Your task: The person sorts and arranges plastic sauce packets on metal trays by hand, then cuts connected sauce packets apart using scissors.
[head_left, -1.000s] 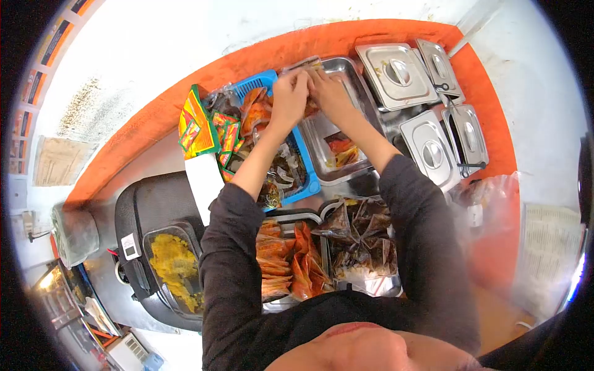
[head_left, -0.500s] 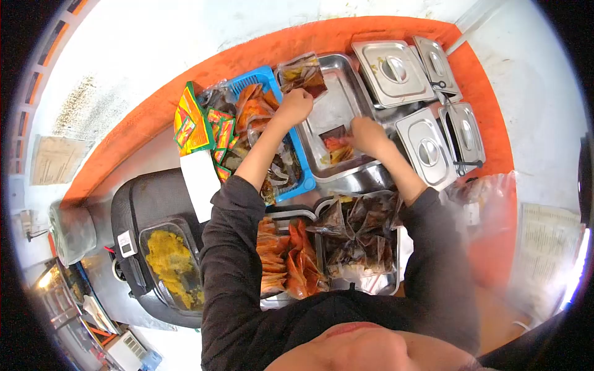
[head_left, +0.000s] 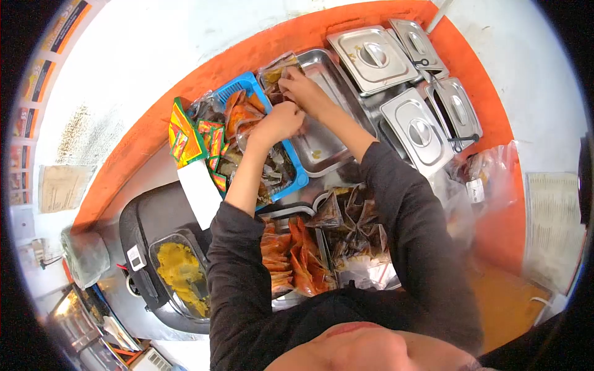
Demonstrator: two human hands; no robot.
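Currently, the right hand has bent fingers at a clear packet by the far ends of the blue basket and steel tray, the left hand curling nearer, both grips unclear.

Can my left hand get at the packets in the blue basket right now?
Probably yes: your left hand is right by the blue basket, which has no lid over its packets. Your right hand is close by, but looks out of the way.
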